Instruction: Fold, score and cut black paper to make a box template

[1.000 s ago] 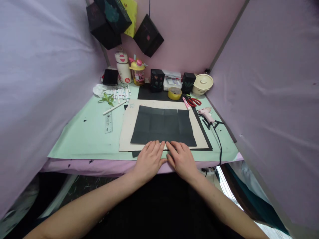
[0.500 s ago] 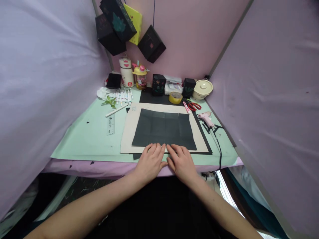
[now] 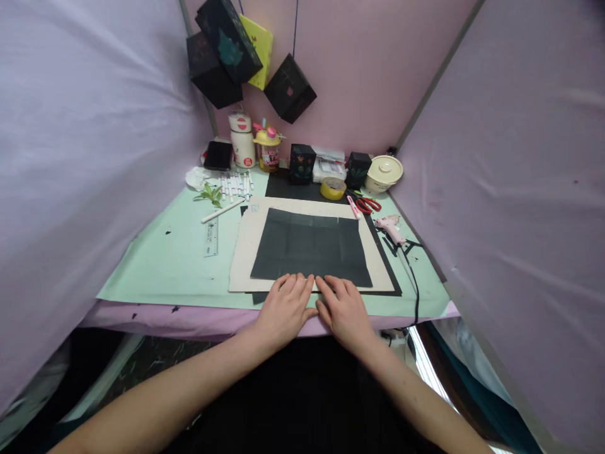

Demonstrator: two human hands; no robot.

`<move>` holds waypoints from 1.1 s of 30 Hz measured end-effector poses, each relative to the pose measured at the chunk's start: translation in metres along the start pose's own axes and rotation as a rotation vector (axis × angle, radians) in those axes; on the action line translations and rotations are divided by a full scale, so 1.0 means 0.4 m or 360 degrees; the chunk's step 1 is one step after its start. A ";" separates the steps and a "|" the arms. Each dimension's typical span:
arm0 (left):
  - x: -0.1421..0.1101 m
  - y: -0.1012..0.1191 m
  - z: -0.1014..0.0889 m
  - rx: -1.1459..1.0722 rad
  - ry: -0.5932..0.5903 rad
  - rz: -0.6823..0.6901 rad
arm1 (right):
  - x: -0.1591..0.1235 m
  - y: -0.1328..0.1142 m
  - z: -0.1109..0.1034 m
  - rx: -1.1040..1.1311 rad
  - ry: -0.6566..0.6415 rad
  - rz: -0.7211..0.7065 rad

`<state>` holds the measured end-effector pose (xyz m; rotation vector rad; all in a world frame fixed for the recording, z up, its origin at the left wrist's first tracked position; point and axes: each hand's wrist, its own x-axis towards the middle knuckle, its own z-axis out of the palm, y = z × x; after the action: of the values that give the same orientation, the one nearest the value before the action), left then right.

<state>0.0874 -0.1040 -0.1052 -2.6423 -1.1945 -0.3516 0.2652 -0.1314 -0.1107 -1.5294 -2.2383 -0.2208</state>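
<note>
A creased sheet of black paper (image 3: 312,246) lies flat on a pale grey board (image 3: 242,265), which rests over larger black sheets on the table. My left hand (image 3: 287,306) lies palm down at the front edge of the board, its fingertips at the black paper's near edge. Beside it, almost touching, my right hand (image 3: 344,308) rests the same way with fingers stretched out. Neither hand grips anything. What is under the palms is hidden.
Left of the board lie a clear ruler (image 3: 211,236), a white pen (image 3: 222,211), several markers (image 3: 236,185) and a leafy sprig (image 3: 208,195). To the right are red-handled scissors (image 3: 368,205), a pink cutter (image 3: 353,207), yellow tape (image 3: 333,188) and a corded glue gun (image 3: 391,229). Black boxes (image 3: 290,88) hang above.
The whole view has shifted slightly. Both hands and the black paper keep their places relative to each other.
</note>
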 end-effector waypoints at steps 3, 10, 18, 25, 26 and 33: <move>-0.004 0.000 0.004 -0.0014 0.0027 0.0001 | 0.000 -0.001 -0.002 -0.0005 -0.0004 -0.0003; -0.031 -0.025 -0.032 -0.0411 0.0225 0.0105 | 0.006 0.007 -0.011 0.0082 0.0020 -0.0009; -0.053 -0.181 -0.074 -0.0552 0.0520 0.0120 | 0.007 0.009 -0.018 0.0194 0.0133 -0.0034; -0.070 -0.237 -0.030 -0.0576 0.0436 0.0081 | 0.049 -0.028 -0.026 0.0320 0.0238 -0.0172; -0.075 -0.234 -0.026 -0.0579 0.0441 0.0090 | 0.061 -0.036 -0.023 0.0342 0.0240 -0.0191; -0.109 -0.224 -0.018 -0.0597 0.0506 0.0126 | 0.112 -0.078 0.022 0.0446 0.0089 -0.0352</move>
<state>-0.0091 -0.0791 -0.1028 -2.7772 -0.9974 -1.0268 0.2206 -0.1021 -0.0965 -1.1198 -2.2800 -0.0117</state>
